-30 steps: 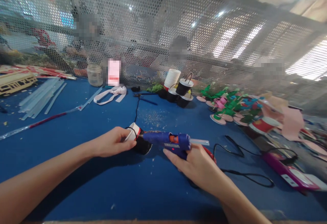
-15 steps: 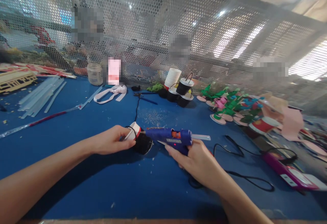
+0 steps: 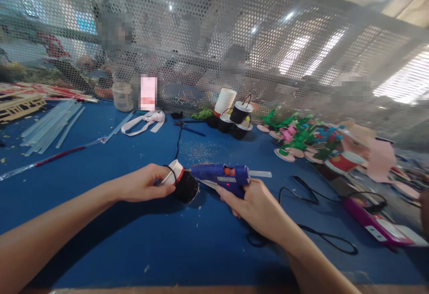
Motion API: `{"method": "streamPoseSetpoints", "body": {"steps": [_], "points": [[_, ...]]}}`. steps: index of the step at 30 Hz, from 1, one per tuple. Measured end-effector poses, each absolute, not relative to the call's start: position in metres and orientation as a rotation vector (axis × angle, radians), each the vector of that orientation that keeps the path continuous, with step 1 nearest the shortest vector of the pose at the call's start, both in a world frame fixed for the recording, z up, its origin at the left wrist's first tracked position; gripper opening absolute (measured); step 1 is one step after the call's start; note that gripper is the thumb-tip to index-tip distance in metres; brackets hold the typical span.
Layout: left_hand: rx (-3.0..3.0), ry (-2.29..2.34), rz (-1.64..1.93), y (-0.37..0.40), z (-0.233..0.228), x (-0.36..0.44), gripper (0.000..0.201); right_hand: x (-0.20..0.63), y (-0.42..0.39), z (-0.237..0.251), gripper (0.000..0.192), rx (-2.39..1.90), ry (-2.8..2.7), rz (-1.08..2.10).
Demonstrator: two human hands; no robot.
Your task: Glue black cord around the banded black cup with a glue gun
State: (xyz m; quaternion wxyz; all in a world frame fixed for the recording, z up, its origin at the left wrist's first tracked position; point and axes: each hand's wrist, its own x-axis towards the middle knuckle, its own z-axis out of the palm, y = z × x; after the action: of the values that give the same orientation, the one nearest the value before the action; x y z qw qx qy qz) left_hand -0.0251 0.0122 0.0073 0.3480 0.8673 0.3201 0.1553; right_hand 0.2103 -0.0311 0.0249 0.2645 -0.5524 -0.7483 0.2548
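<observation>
My left hand point(image 3: 145, 183) grips a small paper cup point(image 3: 181, 182) with a white and red top and a black lower part, lying tilted on the blue table point(image 3: 134, 236). My right hand point(image 3: 254, 207) holds a blue hot glue gun point(image 3: 223, 177) level, its nozzle touching the cup's side. A clear glue stick pokes out of the gun's back. A black cord point(image 3: 301, 195) trails from the gun across the table to the right.
Finished black cups and a white cup stack point(image 3: 234, 115) stand at the back centre. Green and pink craft pieces point(image 3: 301, 140) lie at the right, a purple device point(image 3: 372, 222) near the right edge. Clear glue sticks point(image 3: 50, 126) and a jar point(image 3: 122, 96) sit back left. A mesh screen point(image 3: 214, 39) closes the back.
My right hand has lifted the glue gun slightly and brought its nozzle against the cup. My left hand has kept its grip on the cup.
</observation>
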Motion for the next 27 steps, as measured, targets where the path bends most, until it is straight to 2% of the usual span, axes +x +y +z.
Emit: {"method": "streamPoseSetpoints", "body": {"steps": [17,27], "points": [[2.237,0.814,0.415,0.0114,0.008,-0.024,0.023,0.2095,-0.0332,0.0293,0.018,-1.494,-2.024,0.804],[2.223,0.774,0.437,0.0117,0.0081,-0.0243,0.021,0.2114,-0.0286,0.0287,0.025,-1.543,-1.927,0.906]]}}
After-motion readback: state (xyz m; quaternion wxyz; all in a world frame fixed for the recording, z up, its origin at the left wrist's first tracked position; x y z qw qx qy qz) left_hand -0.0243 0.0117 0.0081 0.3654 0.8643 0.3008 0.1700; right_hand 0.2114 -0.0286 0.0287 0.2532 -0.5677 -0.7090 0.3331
